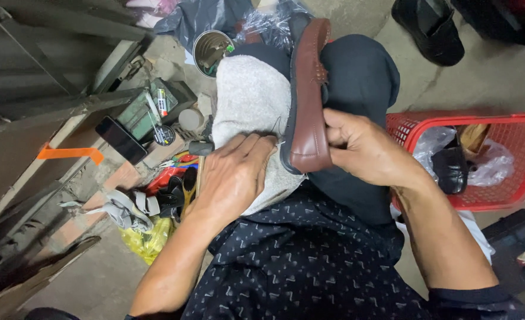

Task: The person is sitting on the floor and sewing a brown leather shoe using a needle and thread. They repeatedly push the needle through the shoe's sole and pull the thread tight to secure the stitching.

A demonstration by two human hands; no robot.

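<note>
Right hand fingers grip the brown shoe; left hand beside it.

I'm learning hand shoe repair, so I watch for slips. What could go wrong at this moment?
The left hand works a thread right at the edge of the brown shoe, close to the right hand gripping it, so a finger prick seems possible. The shoe only rests on the pale cloth over the knee and might slide.
</note>
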